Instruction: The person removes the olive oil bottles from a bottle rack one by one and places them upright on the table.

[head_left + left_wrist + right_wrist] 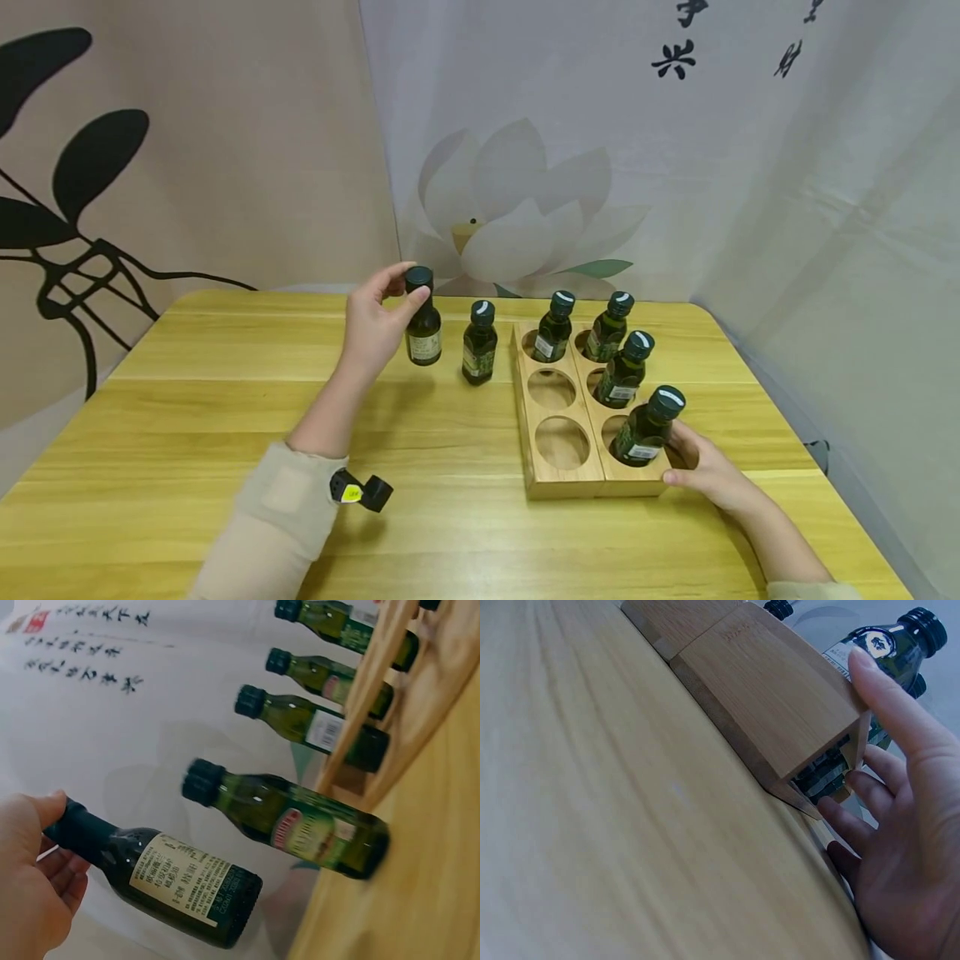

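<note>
My left hand (377,321) pinches a small dark glass bottle (425,333) by its capped neck. In the left wrist view this bottle (180,881) hangs tilted in the picture, its pale printed label showing and its base apart from the table. Just right of it a green bottle (479,346) with a dark cap stands on the table. My right hand (708,467) rests against the near right corner of a wooden bottle rack (555,475), fingers loosely bent and thumb extended. Beside that hand a green bottle (645,429) sits in the rack's nearest right hole.
More green bottles (621,371) stand in the rack's right row, and one bottle (553,329) in the far left hole. The middle and near left holes (562,442) show bare wood. A printed curtain (525,167) hangs behind the wooden table (187,400).
</note>
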`<state>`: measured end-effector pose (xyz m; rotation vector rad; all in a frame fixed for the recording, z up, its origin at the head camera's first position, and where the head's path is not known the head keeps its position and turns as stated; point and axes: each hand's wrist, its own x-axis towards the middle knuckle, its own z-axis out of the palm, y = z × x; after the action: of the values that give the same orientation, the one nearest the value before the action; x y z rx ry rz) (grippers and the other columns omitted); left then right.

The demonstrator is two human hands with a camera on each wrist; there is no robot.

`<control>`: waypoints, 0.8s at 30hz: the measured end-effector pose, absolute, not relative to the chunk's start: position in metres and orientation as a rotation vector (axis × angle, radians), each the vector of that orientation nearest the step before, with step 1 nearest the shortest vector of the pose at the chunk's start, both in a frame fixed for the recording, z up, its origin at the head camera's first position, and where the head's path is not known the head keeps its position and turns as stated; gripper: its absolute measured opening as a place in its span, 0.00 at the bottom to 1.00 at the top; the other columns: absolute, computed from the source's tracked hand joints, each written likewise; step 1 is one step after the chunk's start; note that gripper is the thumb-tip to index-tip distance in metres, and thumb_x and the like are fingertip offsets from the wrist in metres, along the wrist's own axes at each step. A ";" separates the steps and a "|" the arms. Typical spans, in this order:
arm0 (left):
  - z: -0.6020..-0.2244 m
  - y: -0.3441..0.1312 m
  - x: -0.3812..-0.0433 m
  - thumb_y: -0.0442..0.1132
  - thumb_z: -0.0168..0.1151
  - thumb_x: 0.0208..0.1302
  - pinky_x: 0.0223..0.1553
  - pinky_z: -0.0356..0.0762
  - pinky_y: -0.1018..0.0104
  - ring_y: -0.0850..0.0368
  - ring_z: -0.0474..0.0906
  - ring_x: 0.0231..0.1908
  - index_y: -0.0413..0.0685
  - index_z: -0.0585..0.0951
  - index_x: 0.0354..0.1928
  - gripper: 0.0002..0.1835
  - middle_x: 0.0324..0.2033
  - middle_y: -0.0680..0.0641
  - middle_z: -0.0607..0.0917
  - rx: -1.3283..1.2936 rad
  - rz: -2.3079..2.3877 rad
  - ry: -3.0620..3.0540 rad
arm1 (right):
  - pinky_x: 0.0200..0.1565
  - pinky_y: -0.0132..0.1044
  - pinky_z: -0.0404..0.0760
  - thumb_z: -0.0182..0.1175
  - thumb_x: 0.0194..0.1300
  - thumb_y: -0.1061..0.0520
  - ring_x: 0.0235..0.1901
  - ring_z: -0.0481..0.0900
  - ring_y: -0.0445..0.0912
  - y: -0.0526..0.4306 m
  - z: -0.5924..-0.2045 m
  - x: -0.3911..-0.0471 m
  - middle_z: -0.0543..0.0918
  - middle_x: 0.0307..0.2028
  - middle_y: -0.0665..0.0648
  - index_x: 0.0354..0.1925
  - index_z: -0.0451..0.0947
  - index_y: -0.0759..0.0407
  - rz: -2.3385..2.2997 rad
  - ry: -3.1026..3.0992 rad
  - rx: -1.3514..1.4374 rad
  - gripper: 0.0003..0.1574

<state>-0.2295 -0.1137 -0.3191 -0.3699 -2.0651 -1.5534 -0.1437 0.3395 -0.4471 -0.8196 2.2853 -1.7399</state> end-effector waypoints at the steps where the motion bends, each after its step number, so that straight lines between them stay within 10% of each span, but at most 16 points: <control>1: -0.323 -0.114 -0.230 0.35 0.68 0.60 0.44 0.73 0.57 0.51 0.74 0.41 0.37 0.81 0.52 0.18 0.40 0.39 0.82 -0.366 -1.558 -2.063 | 0.60 0.23 0.57 0.64 0.62 0.59 0.64 0.61 0.34 0.340 -0.447 -0.144 0.68 0.63 0.41 0.70 0.50 0.74 -1.741 2.283 -0.820 0.47; 24: -0.382 -0.118 -0.244 0.33 0.68 0.59 0.52 0.70 0.46 0.43 0.75 0.44 0.34 0.79 0.53 0.20 0.43 0.35 0.82 -0.265 -1.617 -2.094 | 0.60 0.23 0.58 0.64 0.62 0.60 0.64 0.61 0.34 0.341 -0.448 -0.145 0.67 0.64 0.39 0.70 0.47 0.75 -1.735 2.288 -0.827 0.50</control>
<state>-0.2438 -0.1176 -0.3824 -0.2648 -2.0938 -1.6169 -0.1446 0.3408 -0.4480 -0.8270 2.2881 -1.7353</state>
